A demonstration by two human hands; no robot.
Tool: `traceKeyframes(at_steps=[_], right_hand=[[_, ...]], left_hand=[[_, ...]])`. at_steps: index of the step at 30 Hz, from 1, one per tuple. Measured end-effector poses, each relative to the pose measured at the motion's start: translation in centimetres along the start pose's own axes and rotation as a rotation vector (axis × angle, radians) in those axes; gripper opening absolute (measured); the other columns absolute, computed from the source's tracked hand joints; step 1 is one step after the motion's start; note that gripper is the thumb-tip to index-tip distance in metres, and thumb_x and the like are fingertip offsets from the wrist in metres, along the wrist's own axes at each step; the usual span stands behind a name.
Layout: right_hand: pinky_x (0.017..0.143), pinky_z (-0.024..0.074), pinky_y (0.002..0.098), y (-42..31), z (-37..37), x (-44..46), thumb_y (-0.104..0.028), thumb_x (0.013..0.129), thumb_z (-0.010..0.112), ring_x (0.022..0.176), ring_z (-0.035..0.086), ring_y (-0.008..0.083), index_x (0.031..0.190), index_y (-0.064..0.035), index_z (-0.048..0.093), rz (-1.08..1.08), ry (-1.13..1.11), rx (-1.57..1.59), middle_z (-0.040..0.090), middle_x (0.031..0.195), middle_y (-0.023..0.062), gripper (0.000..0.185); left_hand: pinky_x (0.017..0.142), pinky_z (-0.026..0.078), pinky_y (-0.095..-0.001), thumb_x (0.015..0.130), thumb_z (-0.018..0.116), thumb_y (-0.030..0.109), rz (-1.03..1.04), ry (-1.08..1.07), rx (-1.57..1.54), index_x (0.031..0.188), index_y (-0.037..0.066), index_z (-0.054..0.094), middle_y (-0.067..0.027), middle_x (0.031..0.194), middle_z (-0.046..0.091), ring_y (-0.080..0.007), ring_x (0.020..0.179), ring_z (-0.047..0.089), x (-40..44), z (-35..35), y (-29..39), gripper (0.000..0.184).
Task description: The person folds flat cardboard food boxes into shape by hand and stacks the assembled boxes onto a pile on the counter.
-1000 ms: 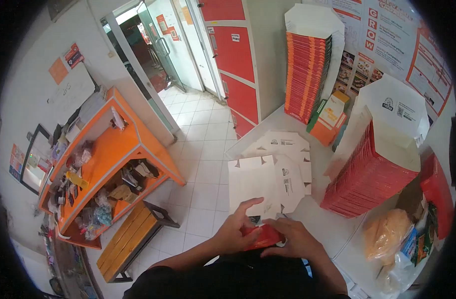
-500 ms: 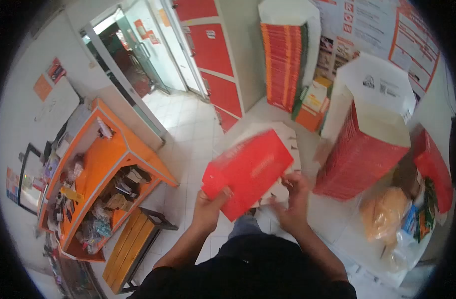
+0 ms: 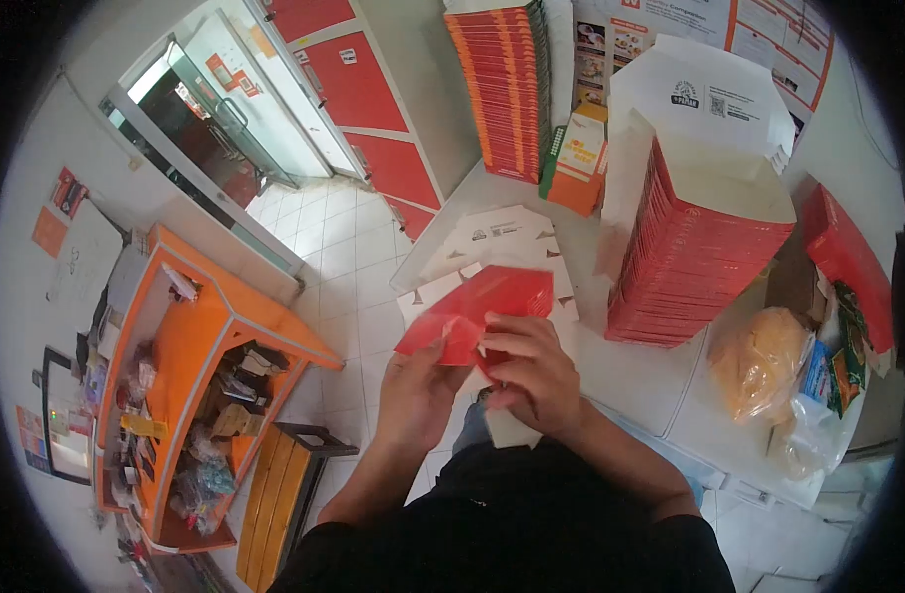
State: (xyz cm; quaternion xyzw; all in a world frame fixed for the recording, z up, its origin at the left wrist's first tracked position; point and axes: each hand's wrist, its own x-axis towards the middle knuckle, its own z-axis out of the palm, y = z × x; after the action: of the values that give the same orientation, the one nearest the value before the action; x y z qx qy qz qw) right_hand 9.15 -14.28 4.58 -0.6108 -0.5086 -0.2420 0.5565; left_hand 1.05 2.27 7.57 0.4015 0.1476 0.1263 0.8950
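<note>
Both of my hands hold a red cardboard box piece (image 3: 507, 292) in front of my body, its near side bent. My left hand (image 3: 416, 395) grips the near left edge, thumb on the red face. Curled round the near right part is my right hand (image 3: 533, 371), its fingers pressing a bent flap. A pale flap hangs below that hand. Beneath and beyond the piece, flat white box blanks (image 3: 497, 235) with slots lie on the white table (image 3: 635, 381).
On the table stand a tall stack of red boxes (image 3: 694, 257), a stack of orange-red boxes (image 3: 502, 94) and a small orange-green carton (image 3: 579, 163). Plastic bags (image 3: 764, 356) and a red box (image 3: 846, 262) sit at right. An orange counter (image 3: 200, 336) and wooden bench (image 3: 279, 494) are at left.
The red box piece was broad and tilted up; now its near side is bent. My right hand has moved left onto it, closer to my left hand. The camera view has shifted.
</note>
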Motion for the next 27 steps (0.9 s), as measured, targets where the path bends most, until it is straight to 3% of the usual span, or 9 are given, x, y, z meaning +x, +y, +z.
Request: traceKeyframes(at_steps=[6,8,9,12,17,20,24,25,27], right_hand=[[0.092,0.0513,0.0409,-1.9,0.9,0.6,-0.008,0.103,0.056,0.116,0.065,0.0275,0.099,-0.001,0.061,0.866,0.588,0.442,0.071,0.111,0.0166,0.01],[0.088,0.0518,0.0391,-0.9,0.6,0.7,-0.009,0.102,0.058,0.117,0.065,0.0291,0.097,-0.0018,0.062,0.437,0.442,0.305,0.072,0.11,0.0156,0.01],[0.098,0.0479,0.0427,-0.8,-0.5,1.4,-0.013,0.098,0.066,0.119,0.063,0.0318,0.092,-0.0045,0.065,0.293,0.248,0.136,0.073,0.11,0.0102,0.01],[0.106,0.0418,0.0508,-0.7,-2.1,1.9,-0.015,0.093,0.073,0.123,0.06,0.0381,0.093,-0.0052,0.067,0.153,-0.087,-0.078,0.075,0.112,0.009,0.012],[0.105,0.0417,0.0494,-0.4,-2.4,1.1,-0.015,0.087,0.079,0.124,0.058,0.0357,0.095,-0.0061,0.067,0.212,-0.201,-0.156,0.068,0.115,0.0094,0.017],[0.105,0.0424,0.0484,0.6,-0.8,-1.1,-0.013,0.082,0.081,0.122,0.057,0.0359,0.103,-0.0058,0.065,0.288,-0.102,-0.119,0.061,0.122,0.0138,0.028],[0.107,0.0413,0.051,-0.7,-3.0,-0.4,-0.015,0.078,0.084,0.122,0.055,0.0396,0.118,-0.0064,0.06,0.424,-0.301,-0.182,0.057,0.127,0.0178,0.048],[0.108,0.0409,0.0515,-1.2,-3.9,0.2,-0.015,0.079,0.084,0.123,0.054,0.04,0.121,-0.0069,0.059,0.506,-0.388,-0.215,0.056,0.129,0.0181,0.05],[0.108,0.0407,0.0514,-1.2,-5.1,-0.1,-0.014,0.083,0.082,0.126,0.052,0.0396,0.122,-0.0076,0.059,0.378,-0.442,-0.221,0.055,0.132,0.0184,0.047]], left_hand=[[0.102,0.052,-0.0374,0.1,0.064,0.002,0.418,0.0,0.305,0.126,-0.001,0.062,-0.01,0.121,0.068,-0.0199,0.109,0.067,0.0,0.6,-2.3,0.026],[0.1,0.05,-0.0356,0.101,0.065,0.003,0.558,0.009,0.598,0.123,-0.002,0.064,-0.0089,0.119,0.068,-0.0191,0.107,0.066,-0.1,-0.1,-3.3,0.023],[0.097,0.051,-0.0309,0.101,0.067,0.009,0.645,-0.024,0.723,0.125,0.0,0.061,-0.0081,0.119,0.069,-0.0167,0.109,0.066,0.2,-0.6,-3.5,0.027],[0.098,0.053,-0.0335,0.102,0.066,0.012,0.598,-0.092,0.646,0.125,0.0,0.062,-0.0091,0.119,0.07,-0.018,0.108,0.067,0.3,-0.4,-2.9,0.026],[0.096,0.058,-0.0402,0.108,0.058,0.02,0.193,-0.096,0.43,0.124,0.001,0.063,-0.0114,0.118,0.07,-0.0212,0.105,0.069,0.4,0.1,-3.6,0.026],[0.096,0.056,-0.0395,0.108,0.056,0.021,0.266,-0.222,0.37,0.122,0.0,0.064,-0.0118,0.117,0.071,-0.0225,0.104,0.07,-0.2,-2.3,-7.2,0.026],[0.086,0.055,-0.0355,0.107,0.056,0.017,0.267,-0.41,0.94,0.106,-0.001,0.065,-0.0115,0.1,0.072,-0.0194,0.093,0.071,0.5,-1.0,-4.9,0.02],[0.077,0.054,-0.0382,0.102,0.059,0.014,0.048,-0.521,1.239,0.102,-0.001,0.064,-0.0131,0.085,0.072,-0.0231,0.082,0.072,0.3,0.0,-2.3,0.016],[0.072,0.053,-0.0415,0.1,0.061,0.016,0.174,-0.795,1.426,0.103,-0.001,0.064,-0.0145,0.08,0.071,-0.0283,0.08,0.072,0.6,-1.7,-1.9,0.017]])
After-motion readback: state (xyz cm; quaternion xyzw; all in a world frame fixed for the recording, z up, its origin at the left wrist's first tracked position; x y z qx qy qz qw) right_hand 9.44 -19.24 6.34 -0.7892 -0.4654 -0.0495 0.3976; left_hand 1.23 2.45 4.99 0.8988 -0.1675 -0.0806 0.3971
